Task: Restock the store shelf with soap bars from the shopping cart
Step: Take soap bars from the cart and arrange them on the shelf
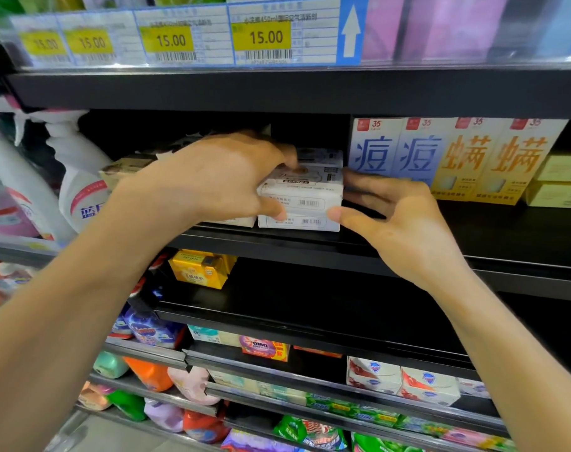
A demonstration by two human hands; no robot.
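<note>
The left hand (225,177) grips the top white soap box (305,187), long axis sideways, while the open right hand (398,216) touches its right end

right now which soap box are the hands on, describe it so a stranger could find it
Find the black shelf under the yellow 15.00 price tags. Left of the tall blue-lettered boxes is a short stack of white boxes. It is the top white soap box, barcode facing out, between the left hand and right hand.
</note>
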